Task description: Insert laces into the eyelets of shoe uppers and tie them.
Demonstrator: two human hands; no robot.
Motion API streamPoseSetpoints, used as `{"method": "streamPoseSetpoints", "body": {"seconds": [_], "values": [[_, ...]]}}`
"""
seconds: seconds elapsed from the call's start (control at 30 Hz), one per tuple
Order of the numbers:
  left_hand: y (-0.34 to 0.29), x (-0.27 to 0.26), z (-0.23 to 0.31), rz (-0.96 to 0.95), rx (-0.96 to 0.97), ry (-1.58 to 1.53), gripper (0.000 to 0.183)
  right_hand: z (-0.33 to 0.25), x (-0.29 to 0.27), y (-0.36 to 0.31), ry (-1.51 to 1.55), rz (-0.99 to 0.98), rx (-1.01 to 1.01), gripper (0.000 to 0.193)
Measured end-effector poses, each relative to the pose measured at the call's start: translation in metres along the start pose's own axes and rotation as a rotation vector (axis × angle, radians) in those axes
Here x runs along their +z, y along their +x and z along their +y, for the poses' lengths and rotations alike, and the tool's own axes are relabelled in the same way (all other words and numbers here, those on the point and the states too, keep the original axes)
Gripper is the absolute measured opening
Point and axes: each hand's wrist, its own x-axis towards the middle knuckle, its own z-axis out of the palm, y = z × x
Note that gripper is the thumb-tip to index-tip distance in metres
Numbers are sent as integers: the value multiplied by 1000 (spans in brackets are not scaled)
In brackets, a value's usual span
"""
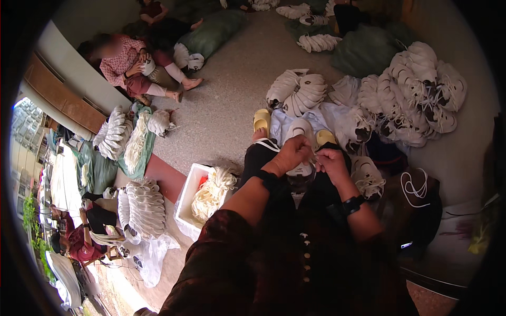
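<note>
A white shoe [300, 128] rests between my knees, its toe pointing away from me. Over its lacing my left hand [295, 154] is closed, the fingertips pinched at a thin white shoelace. Close beside it on the right, my right hand [332, 162] is also pinched closed on the lace; the thin strand between the two hands is hard to make out. A loose white lace end [268, 145] loops out to the left, over my dark trouser leg. My fingers partly hide the shoe's upper. Yellow slippers [261, 119] are on my feet.
To my left stands a white foam box [184, 203] filled with cream laces [213, 194]. White shoes [416, 89] are heaped at the right, with stacked shoes [305, 95] ahead. A person in a pink patterned top [124, 60] sits far left; another person in dark red [81, 239] works lower left.
</note>
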Motion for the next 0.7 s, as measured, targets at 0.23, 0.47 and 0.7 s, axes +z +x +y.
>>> {"method": "streamPoseSetpoints", "body": {"seconds": [0.23,0.47,0.7], "values": [[-6,-40,-14,259,21,-618,3,1,14,11,-162,-37,-9,10],[-15,-23,-30,291,-139,-632,3,-1,15,18,-606,-91,-144,9],[-11,-21,-26,243,-127,-387,3,-10,15,26,-773,-188,-167,8]]}}
